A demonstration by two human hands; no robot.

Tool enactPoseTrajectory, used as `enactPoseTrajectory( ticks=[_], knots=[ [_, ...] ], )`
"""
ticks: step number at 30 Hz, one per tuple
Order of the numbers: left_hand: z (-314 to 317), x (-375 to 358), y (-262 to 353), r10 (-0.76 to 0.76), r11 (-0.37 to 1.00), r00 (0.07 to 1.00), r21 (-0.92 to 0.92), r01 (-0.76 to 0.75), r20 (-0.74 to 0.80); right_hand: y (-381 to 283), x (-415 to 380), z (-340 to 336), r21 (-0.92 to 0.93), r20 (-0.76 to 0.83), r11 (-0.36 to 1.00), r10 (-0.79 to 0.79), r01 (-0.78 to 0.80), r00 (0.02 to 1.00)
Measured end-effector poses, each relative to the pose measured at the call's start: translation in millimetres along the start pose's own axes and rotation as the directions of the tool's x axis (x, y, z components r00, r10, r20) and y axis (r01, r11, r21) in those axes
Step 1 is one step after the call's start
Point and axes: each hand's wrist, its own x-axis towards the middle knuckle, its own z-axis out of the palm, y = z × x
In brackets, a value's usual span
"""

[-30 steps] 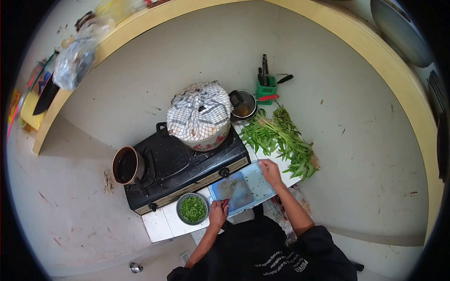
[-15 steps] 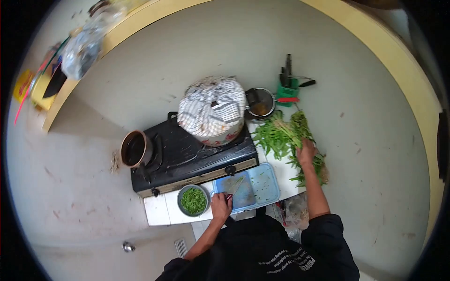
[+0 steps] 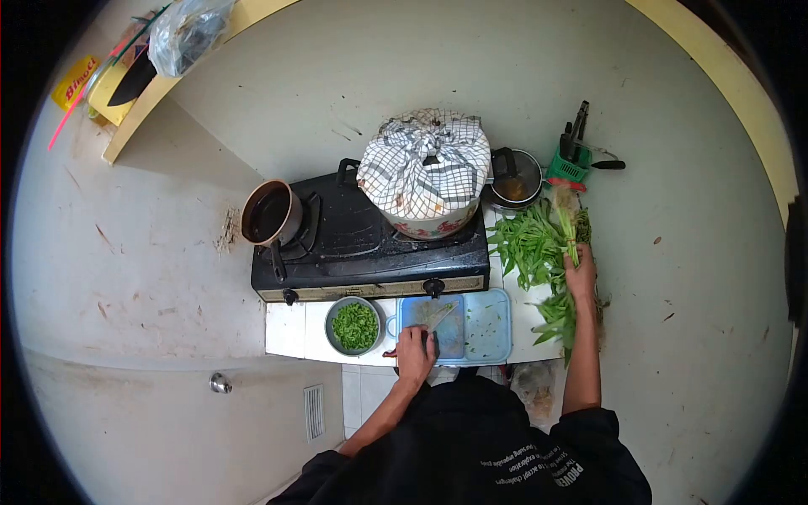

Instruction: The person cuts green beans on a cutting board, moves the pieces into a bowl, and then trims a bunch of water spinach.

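Note:
On the blue cutting board (image 3: 488,324) my left hand (image 3: 415,355) is closed over a knife (image 3: 439,316). Its blade points up and right past my fingers, and a bit of red shows left of the hand. Over at the right, my right hand (image 3: 581,273) grips a bunch of leafy greens (image 3: 566,223) by the stems, with leaves hanging below. More loose greens (image 3: 530,244) lie on the white counter beside it. A grey bowl (image 3: 331,337) of chopped greens (image 3: 354,326) stands left of the board.
Behind the board is a black two-burner stove (image 3: 345,244). It carries a large pot (image 3: 438,225) under a checked cloth (image 3: 429,164) and a small saucepan (image 3: 295,215). A strainer over a pan (image 3: 515,178) and a green utensil holder (image 3: 570,164) stand at the back right.
The view has shifted. My right hand, among the greens earlier, now has a bunch by its stems, the stem ends pointing up. The left hand stays at the board with the knife.

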Motion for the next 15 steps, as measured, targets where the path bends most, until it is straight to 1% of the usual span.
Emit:
enactPoseTrajectory(
  ticks=[1, 3, 6, 7, 8, 10, 13, 15],
  knots=[
    [0, 0, 5, 0.019, 1.000, 1.000, -0.018, -0.020, -0.019, -7, -1, -3, 0.115, 0.018, 0.993, 0.026, -0.028, 1.000],
    [-1, 2, 17, 0.039, 0.998, 0.999, -0.053, -0.040, -0.036, -20, -6, -5, 0.335, 0.053, 0.938, 0.076, -0.089, 0.996],
    [4, 9, 31, 0.102, 0.984, 0.994, -0.143, -0.105, -0.029, -39, -28, 1, 0.446, 0.132, 0.884, 0.090, -0.140, 0.987],
    [7, 13, 35, 0.130, 0.975, 0.991, -0.180, -0.132, -0.024, -61, -44, -2, 0.464, 0.216, 0.855, 0.145, -0.233, 0.965],
    [7, 18, 43, 0.135, 0.960, 0.991, -0.248, -0.127, 0.017, -66, -54, -1, 0.484, 0.285, 0.841, 0.112, -0.243, 0.952],
    [-4, 29, 67, 0.146, 0.922, 0.985, -0.373, -0.101, 0.095, -89, -79, 2, 0.562, 0.411, 0.742, 0.133, -0.365, 0.902],
    [-20, 44, 100, 0.148, 0.870, 0.974, -0.490, -0.047, 0.169, -93, -106, 25, 0.631, 0.552, 0.598, 0.102, -0.495, 0.828],
    [-29, 52, 118, 0.136, 0.850, 0.982, -0.525, -0.049, 0.128, -102, -121, 34, 0.641, 0.585, 0.574, 0.065, -0.510, 0.808]
  ],
)
